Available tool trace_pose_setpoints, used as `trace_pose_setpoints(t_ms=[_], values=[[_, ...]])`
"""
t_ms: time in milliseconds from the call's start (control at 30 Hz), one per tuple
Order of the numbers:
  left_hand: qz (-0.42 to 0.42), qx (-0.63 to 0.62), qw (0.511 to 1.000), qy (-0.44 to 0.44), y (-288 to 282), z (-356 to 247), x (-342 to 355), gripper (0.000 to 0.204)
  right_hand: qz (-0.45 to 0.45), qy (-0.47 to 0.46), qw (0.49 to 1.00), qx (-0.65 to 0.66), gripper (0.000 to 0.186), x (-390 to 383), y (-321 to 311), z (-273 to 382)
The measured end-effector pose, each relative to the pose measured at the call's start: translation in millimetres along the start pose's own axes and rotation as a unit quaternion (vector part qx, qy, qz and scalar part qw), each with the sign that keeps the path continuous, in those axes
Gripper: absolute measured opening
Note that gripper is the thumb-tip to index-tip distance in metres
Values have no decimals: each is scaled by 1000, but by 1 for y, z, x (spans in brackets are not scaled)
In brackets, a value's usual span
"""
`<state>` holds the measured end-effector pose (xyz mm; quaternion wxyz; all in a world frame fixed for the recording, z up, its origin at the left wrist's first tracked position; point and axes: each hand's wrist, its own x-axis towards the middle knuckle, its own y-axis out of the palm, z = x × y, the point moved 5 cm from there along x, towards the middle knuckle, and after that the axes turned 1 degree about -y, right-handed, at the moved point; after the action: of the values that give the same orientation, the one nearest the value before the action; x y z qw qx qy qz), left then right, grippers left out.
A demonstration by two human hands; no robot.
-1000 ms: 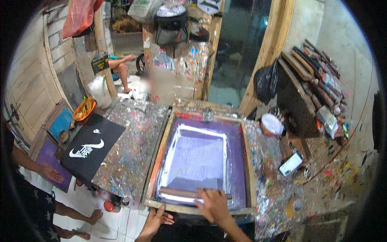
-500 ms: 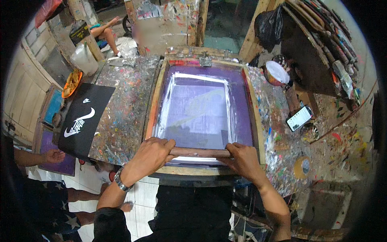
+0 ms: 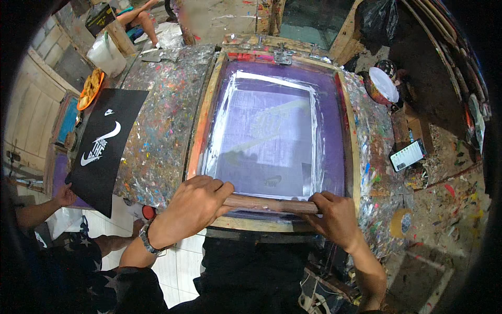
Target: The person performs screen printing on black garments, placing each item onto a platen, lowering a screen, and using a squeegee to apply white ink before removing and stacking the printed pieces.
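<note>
A squeegee (image 3: 269, 204) with a brown wooden handle lies crosswise at the near end of a screen-printing frame (image 3: 348, 152). My left hand (image 3: 201, 201) is closed over its left end, and my right hand (image 3: 334, 214) grips the right end. The squeegee's blade is hidden below the handle. Purple mesh (image 3: 329, 125) fills the wooden frame, with white ink streaks bordering a paler rectangle. Inside that rectangle a faint curved design and a small mark near the squeegee show.
On the left, a co-worker's hand (image 3: 65, 194) touches the near corner of a black printed sheet (image 3: 102, 178). Beyond it sits an orange dish of food (image 3: 90, 90). A phone (image 3: 408, 155), a bowl (image 3: 383, 86) and a tape roll (image 3: 401, 223) are on the right.
The co-worker's hand has reached the black sheet, whose near corner now hangs past the table edge. My view has shifted; both my hands keep hold of the squeegee at the frame's near end.
</note>
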<state>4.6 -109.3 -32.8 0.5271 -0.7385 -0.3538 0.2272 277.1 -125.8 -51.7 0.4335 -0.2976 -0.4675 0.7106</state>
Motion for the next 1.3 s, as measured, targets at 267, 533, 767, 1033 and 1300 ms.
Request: trace_pose_setpoints(t_ms=[267, 533, 767, 1033, 1300], values=[[27, 35, 999, -27, 32, -10, -13, 35, -19, 1, 1000, 0, 27, -27, 38, -13], [-138, 119, 983, 3, 58, 61, 52, 16, -228, -98, 963, -106, 21, 62, 45, -61], [-106, 55, 993, -20, -11, 183, 233, 37, -149, -41, 985, -82, 27, 251, -28, -153], [-148, 65, 986, -30, 18, 185, 224, 56, -94, -38, 993, -60, 35, 246, -13, -154], [-70, 29, 997, -31, 28, 82, 70, 44, 14, 4, 1000, 18, 31, 98, 6, -57]])
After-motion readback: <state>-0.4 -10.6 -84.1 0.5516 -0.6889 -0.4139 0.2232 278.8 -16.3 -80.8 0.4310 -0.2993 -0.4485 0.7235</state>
